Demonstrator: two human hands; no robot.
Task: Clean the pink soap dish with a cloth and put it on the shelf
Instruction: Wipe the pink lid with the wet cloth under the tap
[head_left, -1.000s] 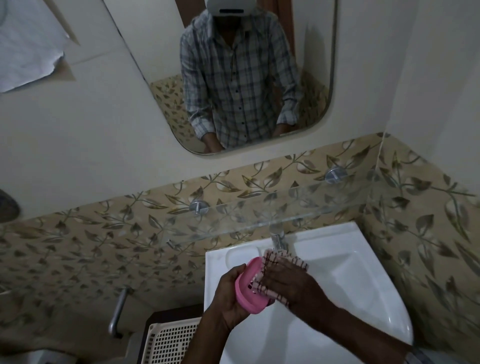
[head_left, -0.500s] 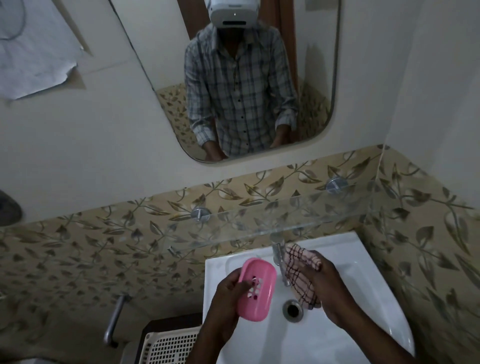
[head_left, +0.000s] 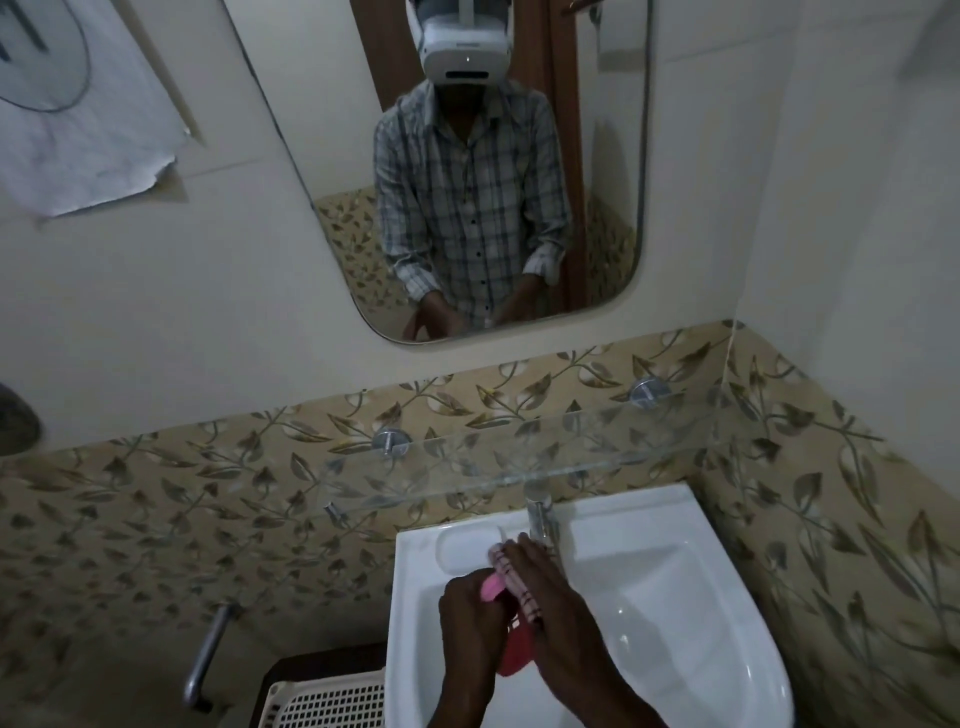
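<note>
right hand (head_left: 558, 618) has its fingers (head_left: 530, 564) laid out long and close together, pressing a checked cloth (head_left: 514, 582) flat against the pink soap dish (head_left: 492, 586), so the cloth is sandwiched between that palm and the dish. left hand (head_left: 470, 618) is curled round the dish from the other side, fingers wrapped on its back, basically clamping it edge-up between both hands. you only get two bits of the dish poking out: a lighter pink sliver near the fingertips and a darker reddish-pink chunk lower down near the wrists, rest is covered by hands and cloth. cloth is pale with dark lines, its top end sticks up just past the fingertips. all this is happening right over the bowl of the white sink (head_left: 675, 597), near its back rim, with the chrome tap (head_left: 540, 519) just behind the fingertips, can't tell if the cloth touches it. above the tap runs a clear glass shelf (head_left: 519, 457) on round metal mounts against the leaf-pattern tiles (head_left: 182, 499), nothing sitting on it that i can see. higher up the mirror (head_left: 493, 182) shows the person in a checked shirt with both arms brought together in front. bottom left of the sink there's a cream lattice basket (head_left: 332, 701) and a metal handle (head_left: 205, 657) on the wall
</note>
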